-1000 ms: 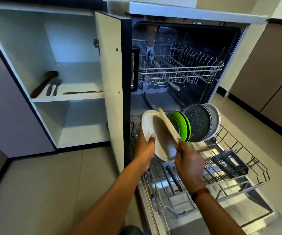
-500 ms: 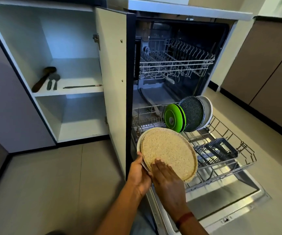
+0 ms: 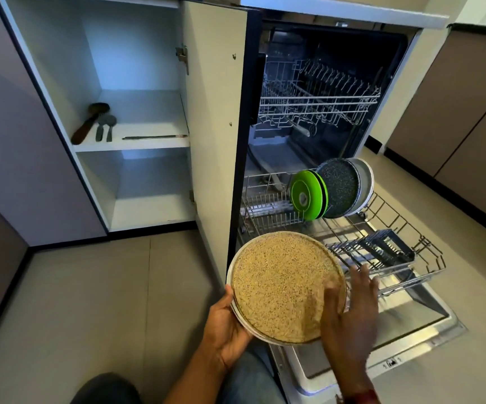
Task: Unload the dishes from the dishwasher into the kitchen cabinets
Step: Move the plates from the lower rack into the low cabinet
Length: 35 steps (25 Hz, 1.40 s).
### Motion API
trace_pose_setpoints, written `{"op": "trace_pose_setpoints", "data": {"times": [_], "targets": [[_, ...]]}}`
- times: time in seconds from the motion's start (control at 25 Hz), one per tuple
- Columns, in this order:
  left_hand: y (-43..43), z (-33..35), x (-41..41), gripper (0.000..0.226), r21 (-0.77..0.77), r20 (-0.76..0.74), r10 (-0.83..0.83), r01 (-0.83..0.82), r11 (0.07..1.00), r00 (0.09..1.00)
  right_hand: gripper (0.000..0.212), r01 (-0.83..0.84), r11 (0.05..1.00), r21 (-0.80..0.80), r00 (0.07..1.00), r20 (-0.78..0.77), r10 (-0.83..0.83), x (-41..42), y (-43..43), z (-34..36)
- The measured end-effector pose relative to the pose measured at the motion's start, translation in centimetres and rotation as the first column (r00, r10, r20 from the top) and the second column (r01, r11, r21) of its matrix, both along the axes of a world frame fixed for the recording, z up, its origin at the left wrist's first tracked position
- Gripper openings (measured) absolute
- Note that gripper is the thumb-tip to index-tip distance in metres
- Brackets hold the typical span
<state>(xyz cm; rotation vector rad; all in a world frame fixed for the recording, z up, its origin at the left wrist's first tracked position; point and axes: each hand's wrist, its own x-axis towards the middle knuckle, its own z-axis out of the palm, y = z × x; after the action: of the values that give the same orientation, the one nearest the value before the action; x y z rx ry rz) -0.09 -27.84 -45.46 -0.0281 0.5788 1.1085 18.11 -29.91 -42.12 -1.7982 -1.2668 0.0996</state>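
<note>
A speckled beige plate (image 3: 282,284) lies face up on top of a white plate (image 3: 237,313), held low in front of the open dishwasher. My left hand (image 3: 225,325) grips the stack from below at its left edge. My right hand (image 3: 349,310), blurred and with fingers spread, lies at the stack's right rim. In the pulled-out lower rack (image 3: 387,252) stand green plates (image 3: 307,195), a dark speckled plate (image 3: 339,191) and a pale plate (image 3: 365,182). The open cabinet (image 3: 148,141) stands to the left.
The cabinet door (image 3: 215,118) stands open between the cabinet and the dishwasher. A wooden spoon (image 3: 88,122), two small utensils and a thin one lie on the middle shelf. The upper rack (image 3: 317,97) holds no dishes. The dishwasher door (image 3: 396,330) lies flat over the floor.
The two plates came out of the rack, were laid flat and brought toward me. My right hand slid from the top of the beige plate to its right rim.
</note>
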Motion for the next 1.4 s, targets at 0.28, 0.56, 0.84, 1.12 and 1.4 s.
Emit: {"op": "trace_pose_setpoints", "data": {"times": [0.28, 0.56, 0.84, 1.12, 1.4], "targets": [[-1.0, 0.8, -3.3, 0.055, -0.002, -0.074, 0.076, -0.076, 0.997, 0.994, 0.042, -0.309, 0.951, -0.001, 0.727, -0.645, 0.235, -0.2, 1.8, -1.3], [-0.2, 3.3, -7.3, 0.042, 0.087, -0.379, 0.236, -0.22, 0.972, 0.895, 0.04, -0.323, 0.947, -0.002, 0.703, -0.67, 0.238, -4.9, 2.0, -2.2], [2.3, 4.3, -14.7, 0.027, 0.217, -0.65, 0.406, -0.356, 0.909, 0.642, 0.04, -0.469, 0.883, -0.029, 0.633, -0.708, 0.313, -10.4, 2.9, -2.7], [7.5, 7.5, -22.7, 0.025, 0.203, -0.785, 0.378, -0.372, 0.906, 0.492, 0.043, -0.541, 0.839, -0.056, 0.597, -0.728, 0.337, -18.3, 5.8, -2.5], [13.5, 9.5, -30.0, 0.019, 0.21, -0.781, 0.456, -0.508, 0.836, 0.426, 0.043, -0.599, 0.795, 0.094, 0.578, -0.636, 0.511, -27.1, 13.9, 2.0]]}}
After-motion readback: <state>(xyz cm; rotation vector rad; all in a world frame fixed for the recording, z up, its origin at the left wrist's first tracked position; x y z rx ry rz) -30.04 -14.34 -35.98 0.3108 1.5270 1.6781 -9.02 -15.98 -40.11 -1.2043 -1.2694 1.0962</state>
